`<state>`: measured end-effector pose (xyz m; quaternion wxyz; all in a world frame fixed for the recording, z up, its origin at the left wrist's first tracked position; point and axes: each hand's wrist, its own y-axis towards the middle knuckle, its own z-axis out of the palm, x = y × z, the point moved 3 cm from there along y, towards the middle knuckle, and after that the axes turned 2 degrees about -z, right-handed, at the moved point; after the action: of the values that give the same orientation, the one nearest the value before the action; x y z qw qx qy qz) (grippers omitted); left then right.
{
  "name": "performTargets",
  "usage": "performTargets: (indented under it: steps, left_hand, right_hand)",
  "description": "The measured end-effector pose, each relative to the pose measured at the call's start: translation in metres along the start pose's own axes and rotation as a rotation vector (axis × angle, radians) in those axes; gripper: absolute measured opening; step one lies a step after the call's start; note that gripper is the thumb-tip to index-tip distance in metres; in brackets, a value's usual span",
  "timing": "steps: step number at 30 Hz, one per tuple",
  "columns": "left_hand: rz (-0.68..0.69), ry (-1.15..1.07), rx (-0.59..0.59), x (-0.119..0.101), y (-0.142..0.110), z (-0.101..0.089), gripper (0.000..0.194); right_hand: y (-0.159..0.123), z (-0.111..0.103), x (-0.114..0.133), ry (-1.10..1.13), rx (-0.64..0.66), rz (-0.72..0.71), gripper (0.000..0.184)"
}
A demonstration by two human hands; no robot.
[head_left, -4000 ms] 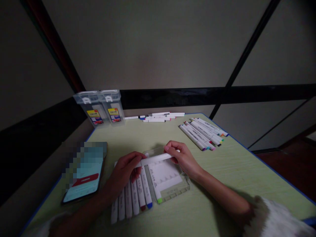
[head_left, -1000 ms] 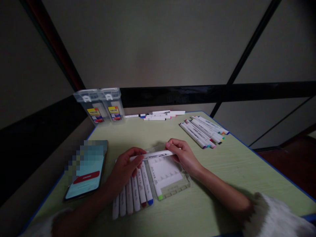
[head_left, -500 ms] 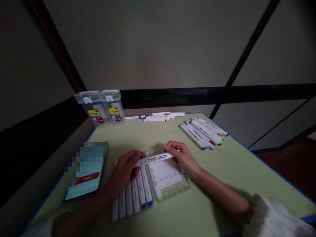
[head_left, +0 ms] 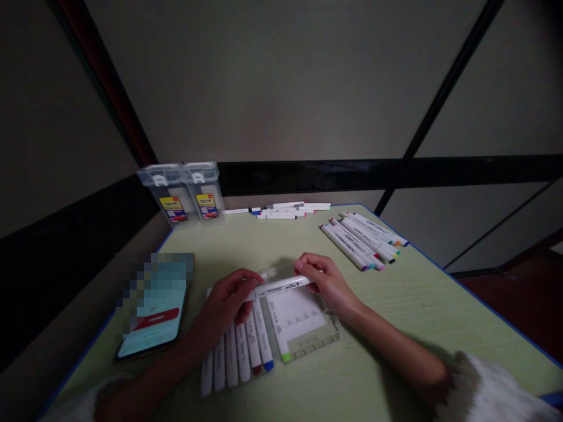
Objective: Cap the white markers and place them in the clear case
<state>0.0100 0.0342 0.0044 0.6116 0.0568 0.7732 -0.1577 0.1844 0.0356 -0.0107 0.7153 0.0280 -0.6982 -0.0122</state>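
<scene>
A white marker (head_left: 281,288) with black print is held level between both hands, just above a clear plastic marker case (head_left: 303,334) lying flat on the table. My left hand (head_left: 229,305) pinches its left end and my right hand (head_left: 328,284) pinches its right end. Under my left hand several white markers (head_left: 237,354) lie side by side in the case, with red, blue and green ends showing. One green-tipped marker (head_left: 279,337) lies beside the case's white insert.
A phone (head_left: 152,319) with a lit screen lies at the left of the green table (head_left: 396,328). Two upright clear marker boxes (head_left: 182,193) stand at the back left. Loose markers (head_left: 285,210) lie at the back edge, and a row of markers (head_left: 363,239) lies at the back right.
Both hands have kept hold of the marker above the case and turned it, so its black print now faces up. The view shifted slightly.
</scene>
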Motion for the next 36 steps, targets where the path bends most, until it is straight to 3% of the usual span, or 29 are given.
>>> performTargets:
  steps: [17,26,36]
  left_hand:
    - [-0.003,0.057,0.028,0.0005,-0.0015,0.0008,0.026]
    - [-0.003,0.036,-0.015,0.0011,-0.0036,-0.0005,0.038]
    - [0.003,0.017,0.005,0.0012,-0.0033,0.0009,0.027]
  right_hand:
    - [-0.0004,0.0016,0.0022,-0.028,0.009,-0.023,0.031]
    - [-0.0033,0.0029,0.0062,-0.077,0.045,-0.030,0.034]
    - [-0.0021,0.0039,0.0038,-0.022,0.029,-0.003,0.034]
